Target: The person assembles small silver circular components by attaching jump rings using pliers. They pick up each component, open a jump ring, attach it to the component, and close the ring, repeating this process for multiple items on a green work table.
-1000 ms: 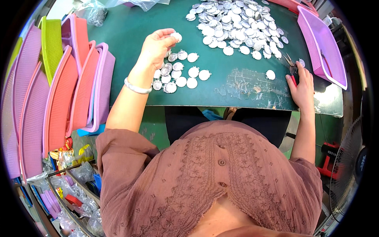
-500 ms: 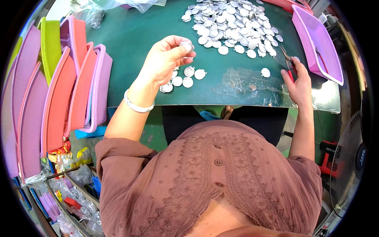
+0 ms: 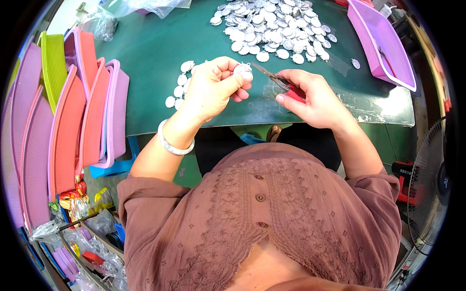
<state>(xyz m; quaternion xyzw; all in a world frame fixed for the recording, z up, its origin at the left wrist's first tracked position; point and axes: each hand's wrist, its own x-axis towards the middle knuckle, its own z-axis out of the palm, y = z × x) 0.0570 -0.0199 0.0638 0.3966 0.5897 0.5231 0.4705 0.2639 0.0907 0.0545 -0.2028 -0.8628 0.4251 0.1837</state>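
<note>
My left hand (image 3: 212,89) pinches a round silver metal pendant (image 3: 243,72) between thumb and fingers; whether more than one is in it I cannot tell. Gripped in my right hand (image 3: 320,102) is a pair of pliers (image 3: 277,80) with red handles. Their dark jaws point at the pendant's edge, close to its small loop; contact is too fine to make out. Several similar pendants (image 3: 178,91) lie on the table beside my left wrist, partly hidden by that hand. A large heap of them (image 3: 272,29) spreads over the far side of the table.
The green table (image 3: 155,53) has a worn front right area. A lilac basket (image 3: 395,80) stands at the right with a tool inside. Stacked coloured baskets (image 3: 116,111) crowd the left side. A single pendant (image 3: 356,63) lies near the lilac basket. A fan (image 3: 424,189) stands at lower right.
My right hand has brought the pliers leftward from the table's right side up to the pendant. My left hand still holds its pendant and has turned slightly. The view has shifted a little.
</note>
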